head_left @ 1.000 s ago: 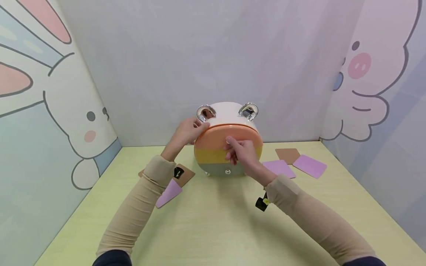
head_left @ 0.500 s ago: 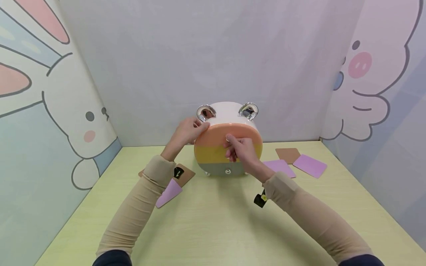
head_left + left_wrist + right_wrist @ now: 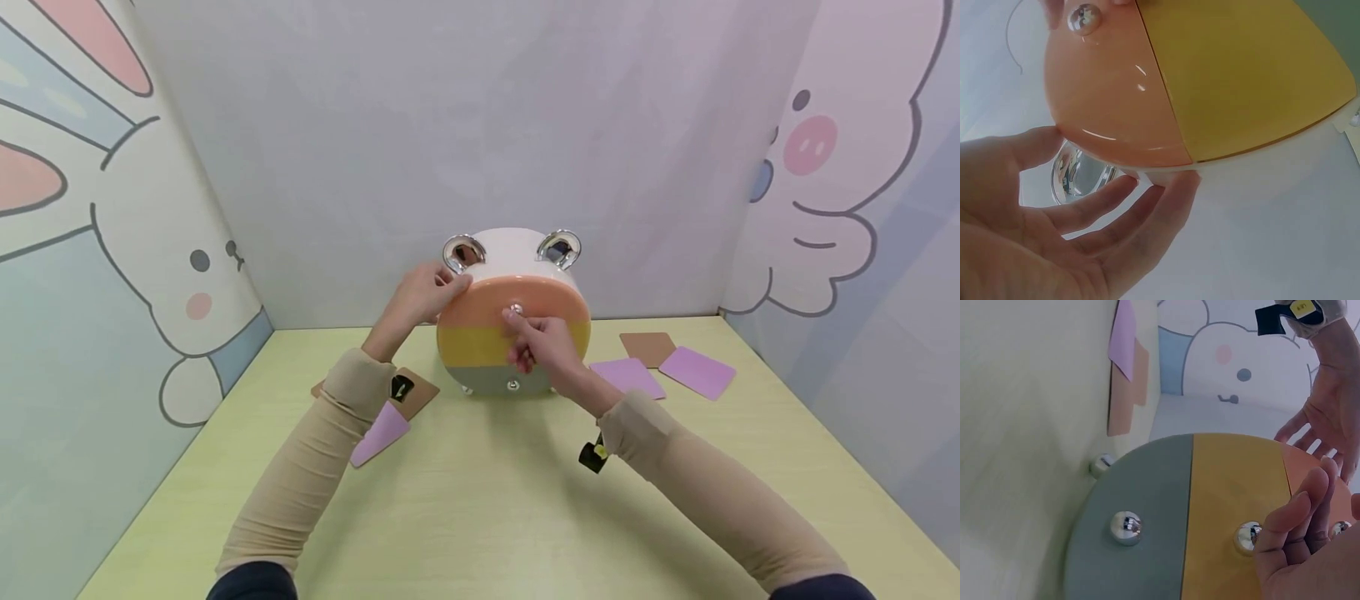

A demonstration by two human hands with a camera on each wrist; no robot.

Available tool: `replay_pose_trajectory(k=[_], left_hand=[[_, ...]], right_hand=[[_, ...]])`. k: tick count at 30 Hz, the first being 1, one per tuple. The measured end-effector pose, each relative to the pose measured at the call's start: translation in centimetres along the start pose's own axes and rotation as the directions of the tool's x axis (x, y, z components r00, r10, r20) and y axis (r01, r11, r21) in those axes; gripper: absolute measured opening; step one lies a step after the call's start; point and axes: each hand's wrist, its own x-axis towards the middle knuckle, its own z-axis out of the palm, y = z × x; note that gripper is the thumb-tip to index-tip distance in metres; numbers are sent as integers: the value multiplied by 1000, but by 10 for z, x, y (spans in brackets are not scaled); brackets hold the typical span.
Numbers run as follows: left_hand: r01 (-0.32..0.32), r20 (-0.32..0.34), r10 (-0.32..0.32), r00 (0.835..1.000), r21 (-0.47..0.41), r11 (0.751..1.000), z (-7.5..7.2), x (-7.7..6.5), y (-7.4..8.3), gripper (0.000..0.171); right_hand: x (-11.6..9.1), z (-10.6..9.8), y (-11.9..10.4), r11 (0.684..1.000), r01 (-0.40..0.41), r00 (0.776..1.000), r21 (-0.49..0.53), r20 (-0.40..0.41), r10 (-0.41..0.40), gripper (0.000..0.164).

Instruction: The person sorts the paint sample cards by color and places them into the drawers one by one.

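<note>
A small rounded drawer cabinet [image 3: 512, 250] stands on the table, white-bodied with two shiny silver ear-like rings on top. Its orange drawer [image 3: 480, 298], yellow drawer [image 3: 468, 346] and grey-green drawer [image 3: 480, 381] are stacked at the front and look flush. My left hand [image 3: 423, 296] grips the cabinet's upper left edge, thumb at the orange front and fingertips against the white side, beside a silver ring [image 3: 1075, 172]. My right hand [image 3: 553, 343] is at the orange drawer, fingers loosely bent. Its thumb and fingers lie around the silver knob [image 3: 1085, 19], seemingly without pinching it.
Purple cards [image 3: 697, 372] and a brown card [image 3: 648, 349] lie right of the cabinet. Another purple card [image 3: 381, 433] and brown card [image 3: 415, 393] lie to the left, partly behind my left sleeve. A back wall [image 3: 360, 167] and cartoon-printed side walls enclose the table [image 3: 480, 500].
The orange drawer has slid in until flush with the cabinet. My right thumb has come off the knob, which now shows above it. My left hand has stayed in place.
</note>
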Motion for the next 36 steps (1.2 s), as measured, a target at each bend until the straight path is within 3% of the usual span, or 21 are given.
replay_pose_trajectory(k=[6, 10, 16, 26, 36], left_hand=[[2, -2, -2, 1000, -2, 1000, 0, 0, -1, 42], [-3, -9, 3, 1000, 1, 1000, 0, 1, -1, 42], [-7, -16, 7, 1000, 6, 1000, 0, 0, -2, 41], [-6, -12, 6, 1000, -4, 1000, 2, -2, 0, 40], [9, -10, -9, 1000, 1, 1000, 1, -2, 0, 41]], right_hand=[[-10, -1, 26, 990, -135, 983, -32, 119, 138, 63], [-8, -1, 40, 982, -189, 970, -8, 154, 187, 66], [0, 2, 47, 974, -218, 972, 66, 101, 211, 57], [3, 10, 49, 969, -199, 980, 146, 32, 197, 44], [0, 10, 47, 974, -205, 979, 102, 7, 205, 44]])
